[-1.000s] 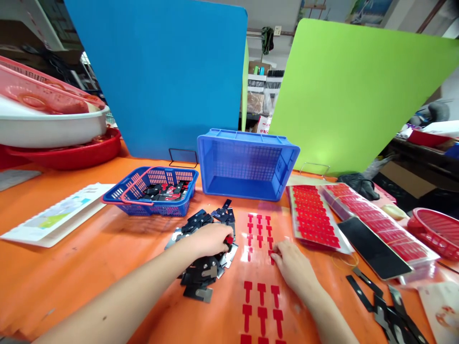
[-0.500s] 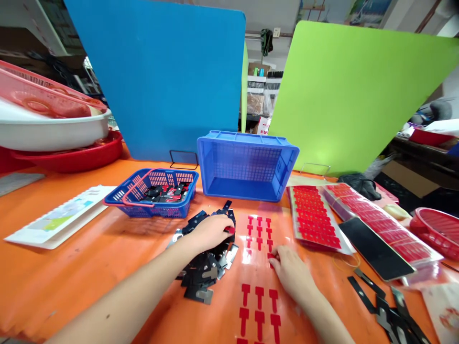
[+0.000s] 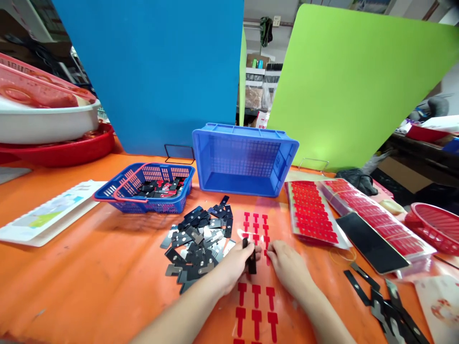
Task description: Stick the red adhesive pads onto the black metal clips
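My left hand (image 3: 236, 265) is closed on a small black metal piece (image 3: 251, 258), held upright over a clear sheet of red T-shaped stickers (image 3: 255, 224). Just to its right, my right hand (image 3: 287, 265) rests on the same sheet with its fingertips pinched at a red sticker. A pile of black and silver metal pieces (image 3: 199, 241) lies on the orange table left of both hands. More red stickers (image 3: 256, 306) sit in rows between my forearms.
A small blue basket (image 3: 118, 196) with finished pieces stands at the left, a larger blue crate (image 3: 287, 157) behind the sheet. Sticker sheets (image 3: 313, 215), a black phone (image 3: 371, 241) and a red basket (image 3: 432, 229) lie right. Blue and green panels stand behind.
My left hand has left the pile of metal pieces and come right, over the sticker sheet, carrying one black piece. My right hand has stayed at the sheet.
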Tool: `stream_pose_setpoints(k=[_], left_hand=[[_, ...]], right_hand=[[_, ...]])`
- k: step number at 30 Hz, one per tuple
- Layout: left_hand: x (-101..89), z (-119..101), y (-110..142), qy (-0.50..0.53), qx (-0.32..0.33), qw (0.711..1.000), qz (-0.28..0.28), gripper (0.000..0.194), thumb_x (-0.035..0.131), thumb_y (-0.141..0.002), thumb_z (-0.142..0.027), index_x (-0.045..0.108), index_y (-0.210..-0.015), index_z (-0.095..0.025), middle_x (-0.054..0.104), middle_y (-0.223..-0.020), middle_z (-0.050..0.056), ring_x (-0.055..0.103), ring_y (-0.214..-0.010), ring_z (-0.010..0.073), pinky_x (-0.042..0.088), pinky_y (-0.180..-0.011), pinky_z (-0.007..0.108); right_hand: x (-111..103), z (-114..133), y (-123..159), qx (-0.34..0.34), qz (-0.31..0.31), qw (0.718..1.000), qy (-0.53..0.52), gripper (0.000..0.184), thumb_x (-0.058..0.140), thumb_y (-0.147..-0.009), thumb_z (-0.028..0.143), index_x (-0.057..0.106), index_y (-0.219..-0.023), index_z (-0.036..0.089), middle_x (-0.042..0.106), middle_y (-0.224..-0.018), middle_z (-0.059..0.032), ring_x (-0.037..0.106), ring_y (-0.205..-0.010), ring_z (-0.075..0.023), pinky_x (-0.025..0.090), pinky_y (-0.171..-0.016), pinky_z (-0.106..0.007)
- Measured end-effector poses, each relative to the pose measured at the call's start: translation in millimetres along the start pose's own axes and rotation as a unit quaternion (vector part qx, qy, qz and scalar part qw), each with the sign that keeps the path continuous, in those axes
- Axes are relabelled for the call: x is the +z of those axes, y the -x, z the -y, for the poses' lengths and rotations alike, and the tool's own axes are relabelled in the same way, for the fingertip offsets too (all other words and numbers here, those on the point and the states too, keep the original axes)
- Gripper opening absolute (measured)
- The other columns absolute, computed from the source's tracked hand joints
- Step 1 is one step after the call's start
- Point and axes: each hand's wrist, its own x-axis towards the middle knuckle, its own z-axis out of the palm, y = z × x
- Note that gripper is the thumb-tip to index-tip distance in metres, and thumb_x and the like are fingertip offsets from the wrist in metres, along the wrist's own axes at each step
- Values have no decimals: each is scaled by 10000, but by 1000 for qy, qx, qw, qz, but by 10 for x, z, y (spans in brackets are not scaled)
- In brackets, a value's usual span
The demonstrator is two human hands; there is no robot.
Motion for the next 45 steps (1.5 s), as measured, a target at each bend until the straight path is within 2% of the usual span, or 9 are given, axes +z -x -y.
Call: stream_pose_setpoints(k=[4,9,12,17,21,23,26,33,45], left_hand=[[-21,26,-61,44,-10,999,-16,314,526,-733,-410,527,-908,-149,593,-965,96,567,-845,158,435,-712,266],[-36,4,-81,41,-12,999,-17,305,513,-728,-430,529,-863,-156,591,-768,44,562,-631,125,450,-601,262],[-40,13,-62,17,21,1000,3,301,510,-723,-438,522,-821,-153,578,-734,41,561,-640,145,460,-583,289],[-67,-22,13,-3,-1,1000,24,320,506,-716,-435,497,-908,-179,582,-840,71,564,-762,212,474,-575,364],[-116,-21,19,25,7,997,66,293,548,-620,-156,520,-911,-184,554,-783,23,537,-698,157,448,-577,284],[-138,-9,0,33,28,996,83,318,510,-534,-43,536,-828,-163,523,-713,0,510,-661,131,421,-562,239],[-148,-4,-20,38,40,995,88,296,484,-485,-3,536,-740,-144,495,-658,-15,483,-625,109,392,-562,213],[-121,-51,2,52,-6,996,77,303,499,-497,-19,544,-760,-162,467,-598,-44,459,-565,90,380,-570,225],[-139,-20,-24,61,-1,996,72,285,499,-494,-14,540,-740,-150,503,-628,-26,482,-617,100,359,-571,203]], right_hand=[[-62,13,19,-44,0,999,-12,152,358,-826,184,487,-750,206,557,-758,-24,532,-706,-158,369,-637,-254],[-190,82,25,-105,-37,991,-68,138,368,-826,202,499,-783,207,546,-809,-38,519,-765,-172,395,-697,-290],[-242,113,6,-93,-75,980,-159,117,392,-830,246,485,-771,209,542,-841,-46,511,-819,-179,398,-742,-307],[-168,120,-16,-35,-83,945,-316,104,451,-806,300,475,-833,203,544,-849,-45,535,-810,-173,433,-733,-309],[-63,160,-16,-19,-68,924,-375,122,503,-771,301,475,-840,204,552,-787,-19,558,-738,-155,467,-657,-278],[-31,188,-13,-15,-62,920,-387,116,504,-768,300,470,-826,206,548,-762,-11,557,-716,-150,472,-635,-270],[4,215,-7,-1,-48,921,-387,113,496,-773,303,462,-829,210,541,-772,-11,548,-726,-151,471,-631,-270],[81,231,6,8,-40,933,-358,100,475,-773,267,481,-853,209,554,-823,-24,541,-777,-168,456,-673,-295],[101,215,4,-7,-38,941,-337,90,467,-770,231,490,-851,200,552,-827,-33,524,-755,-166,452,-671,-294]])
